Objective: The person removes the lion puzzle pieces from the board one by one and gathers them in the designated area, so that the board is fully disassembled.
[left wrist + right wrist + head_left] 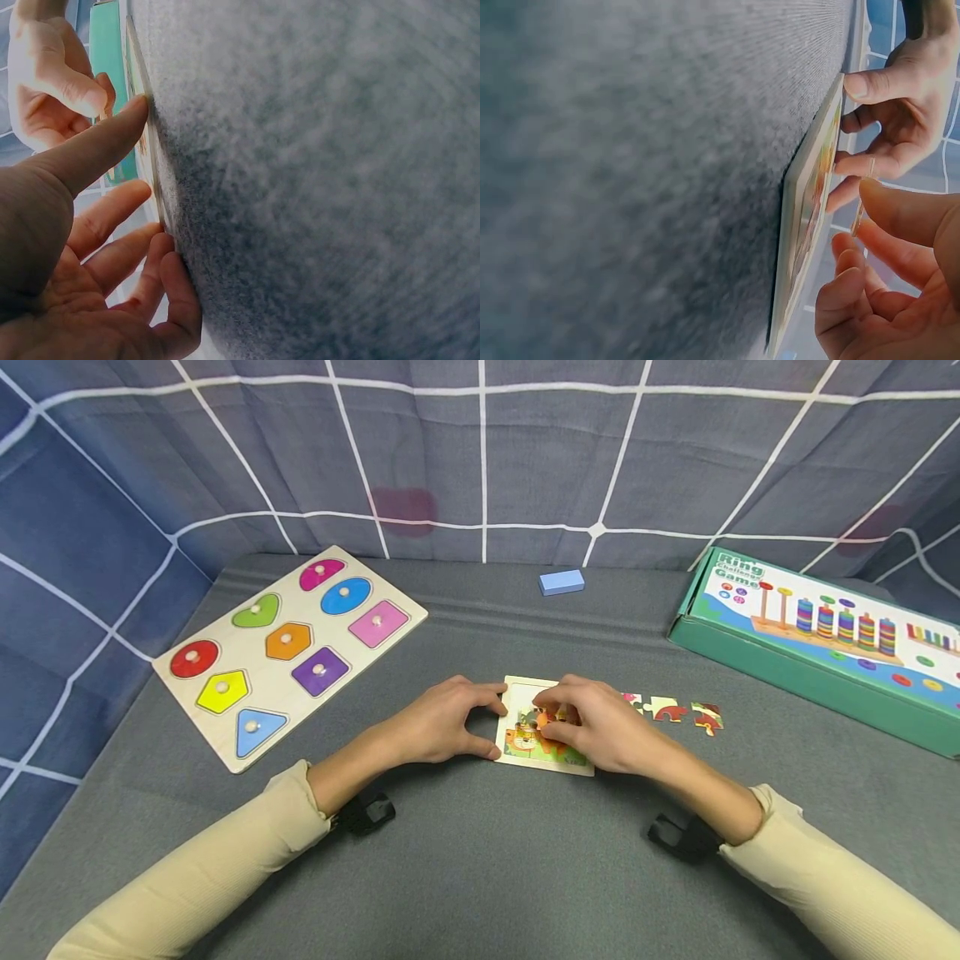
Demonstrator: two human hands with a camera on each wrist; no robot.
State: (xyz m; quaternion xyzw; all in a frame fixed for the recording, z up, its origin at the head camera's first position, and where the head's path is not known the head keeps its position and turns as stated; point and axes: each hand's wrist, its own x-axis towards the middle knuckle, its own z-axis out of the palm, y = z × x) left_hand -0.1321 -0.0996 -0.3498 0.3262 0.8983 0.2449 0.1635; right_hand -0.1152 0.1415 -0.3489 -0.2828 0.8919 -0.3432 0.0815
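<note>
A small square wooden puzzle tray (pixel 551 767) with a pale rim lies flat in the middle of the head view, part of an animal picture inside it. At its left side is my left hand (pixel 442 722), thumb and fingers spread and their tips against the edge. My right hand (pixel 606 727) is over the tray and covers its right part. Between its thumb and fingers it pinches a thin puzzle piece (pixel 857 217), seen edge-on above the tray in the right wrist view. Several loose pieces, among them a red and white one (pixel 666 709), lie right of the tray.
A wooden shape board (pixel 360 572) with coloured knobbed pieces lies at the left. A blue block (pixel 562 582) sits at the back, near the grid-patterned cloth. On the right stands a green Ring Challenge Game box (pixel 810 681).
</note>
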